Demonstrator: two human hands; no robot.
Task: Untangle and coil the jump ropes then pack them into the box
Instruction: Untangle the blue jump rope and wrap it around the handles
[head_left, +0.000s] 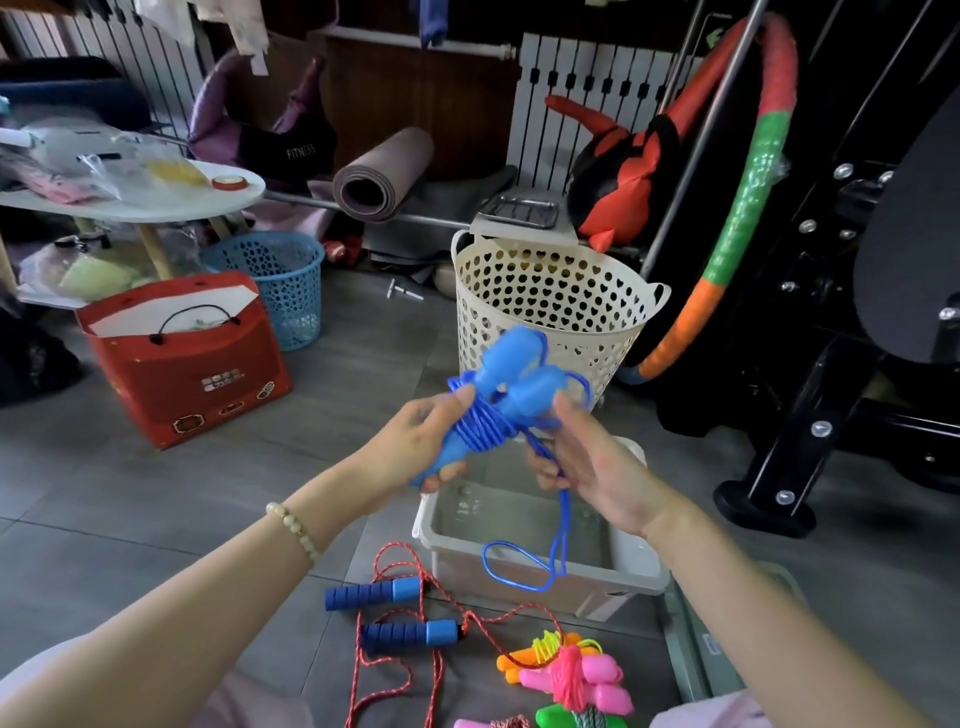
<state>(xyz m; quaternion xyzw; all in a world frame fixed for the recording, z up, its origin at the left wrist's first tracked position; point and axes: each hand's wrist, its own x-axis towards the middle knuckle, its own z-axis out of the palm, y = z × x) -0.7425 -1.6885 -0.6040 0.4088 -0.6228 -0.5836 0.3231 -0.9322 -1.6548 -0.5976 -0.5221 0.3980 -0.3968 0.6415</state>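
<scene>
Two blue handles (511, 364) — cord (485, 423) in tight coils (loose tail below)

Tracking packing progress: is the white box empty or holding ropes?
Empty: the box shows only its bare bottom; the blue rope dangles a loose loop over it from the right hand.

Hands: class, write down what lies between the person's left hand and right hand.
Head view: the blue jump rope, cord wound round its handles, lies between the left hand and the right hand; its loose loop hangs over the clear box.
</scene>
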